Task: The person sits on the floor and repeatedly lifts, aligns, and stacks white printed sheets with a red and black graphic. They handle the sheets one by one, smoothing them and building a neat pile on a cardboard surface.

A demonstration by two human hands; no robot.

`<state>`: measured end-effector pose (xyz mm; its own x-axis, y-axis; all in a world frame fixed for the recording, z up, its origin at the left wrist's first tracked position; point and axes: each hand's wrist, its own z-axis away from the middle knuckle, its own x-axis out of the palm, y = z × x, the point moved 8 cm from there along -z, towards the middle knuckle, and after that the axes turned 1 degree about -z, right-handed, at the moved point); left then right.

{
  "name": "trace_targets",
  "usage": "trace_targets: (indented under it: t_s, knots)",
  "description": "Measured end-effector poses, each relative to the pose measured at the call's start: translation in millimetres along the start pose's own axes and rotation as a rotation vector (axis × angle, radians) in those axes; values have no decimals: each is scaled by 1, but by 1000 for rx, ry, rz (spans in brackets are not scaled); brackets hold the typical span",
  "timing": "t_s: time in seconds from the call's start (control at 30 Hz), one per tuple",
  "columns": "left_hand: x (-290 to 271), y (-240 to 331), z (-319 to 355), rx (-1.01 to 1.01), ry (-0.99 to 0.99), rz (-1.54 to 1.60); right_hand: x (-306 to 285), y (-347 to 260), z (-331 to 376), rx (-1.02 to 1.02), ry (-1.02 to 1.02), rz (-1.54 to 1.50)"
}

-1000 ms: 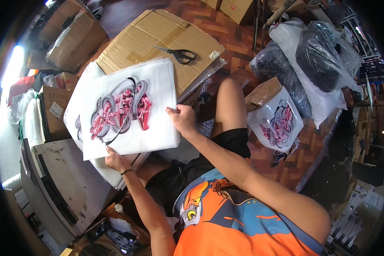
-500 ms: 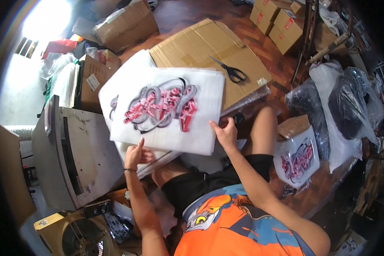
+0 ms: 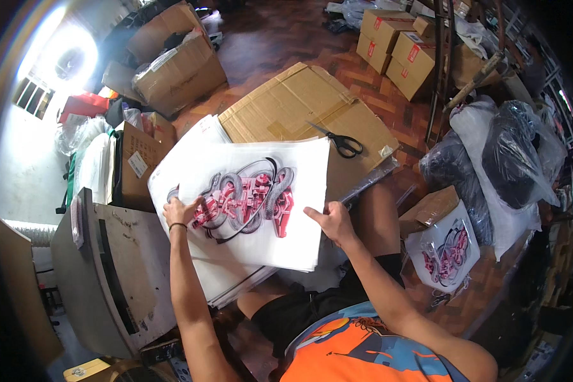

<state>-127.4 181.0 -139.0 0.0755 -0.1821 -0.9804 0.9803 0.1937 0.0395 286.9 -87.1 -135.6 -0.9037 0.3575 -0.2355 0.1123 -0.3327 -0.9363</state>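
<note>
A big flat sheet of cardboard (image 3: 305, 111) lies on the wood floor, far from the person, and a pair of black scissors (image 3: 339, 141) rests on its right part. Nearer, a stack of white sheets (image 3: 235, 280) sits over the person's lap. On top is one white sheet with a pink and grey picture (image 3: 251, 204), right in the middle of the view. The left hand (image 3: 181, 210) lies flat and open on the sheet's left side, fingers spread on the picture. The right hand (image 3: 331, 221) pinches the sheet's right edge; it may hold more than one sheet, but the edge is too thin to tell. To me, the person is taking the top sheet off the stack. Next the sheet needs lifting clear without bending. A small bag with the same picture (image 3: 445, 254) lies to the right, near a cardboard box (image 3: 430, 207).
</note>
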Motion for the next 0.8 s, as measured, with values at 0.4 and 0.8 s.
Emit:
trace_targets:
  t_s: [0.4,0.8]
  knots:
    - [-8,9,-24,153,134,84,3,40,-60,233,-240,-227]
    - [-21,24,-43,163,-93,337,9,38,-57,207,-48,-507]
